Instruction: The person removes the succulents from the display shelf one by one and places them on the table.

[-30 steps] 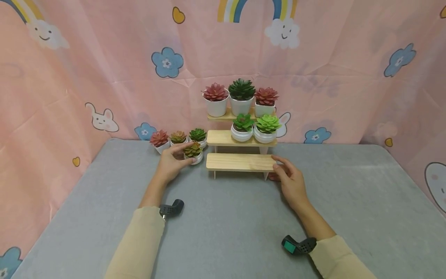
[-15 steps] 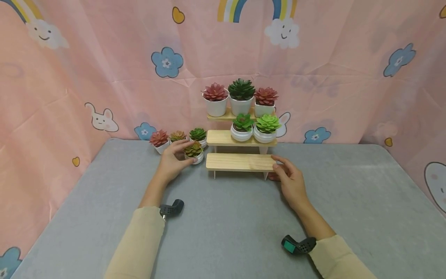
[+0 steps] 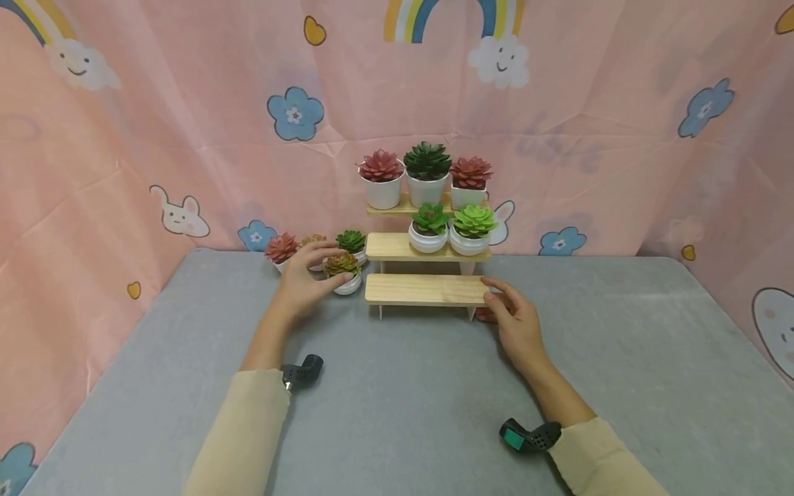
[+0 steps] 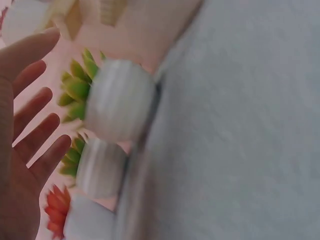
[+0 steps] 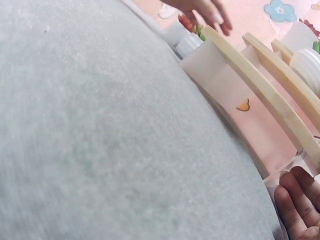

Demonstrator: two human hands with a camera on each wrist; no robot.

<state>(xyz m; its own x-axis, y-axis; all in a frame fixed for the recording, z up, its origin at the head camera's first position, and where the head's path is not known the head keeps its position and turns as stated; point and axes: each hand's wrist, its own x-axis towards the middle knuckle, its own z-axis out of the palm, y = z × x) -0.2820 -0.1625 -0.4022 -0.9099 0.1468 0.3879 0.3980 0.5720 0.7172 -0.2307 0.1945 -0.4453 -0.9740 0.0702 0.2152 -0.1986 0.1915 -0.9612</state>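
In the head view, the left hand [image 3: 304, 279] hangs loosely arched round the front plant [image 3: 342, 264], thumb on the near side and fingers over the far side; whether skin meets the pot cannot be told. That plant stands upright on the table [image 3: 422, 413], leaves toward twelve o'clock, at nine o'clock from the bottom board of the shelf [image 3: 422, 289], just beside it. The green plant [image 3: 351, 241] sits close by at one o'clock from it. The right hand [image 3: 515, 320] pinches the board's three o'clock end. The shelf's long axis runs nine to three o'clock, its tiers climbing toward twelve. The step in hand looks like fetching the front plant while the shelf is steadied; lifting it would call for thumb and fingers drawn in round the pot. In the left wrist view, the left hand's fingers are spread, apart from the nearest pot, probably the front plant's; tipped by the camera, its leaves point to nine o'clock. In the right wrist view, the right hand's fingertips press the side support below the bottom board, which slants from eleven to five o'clock; the left hand dangles at the shelf's far end.
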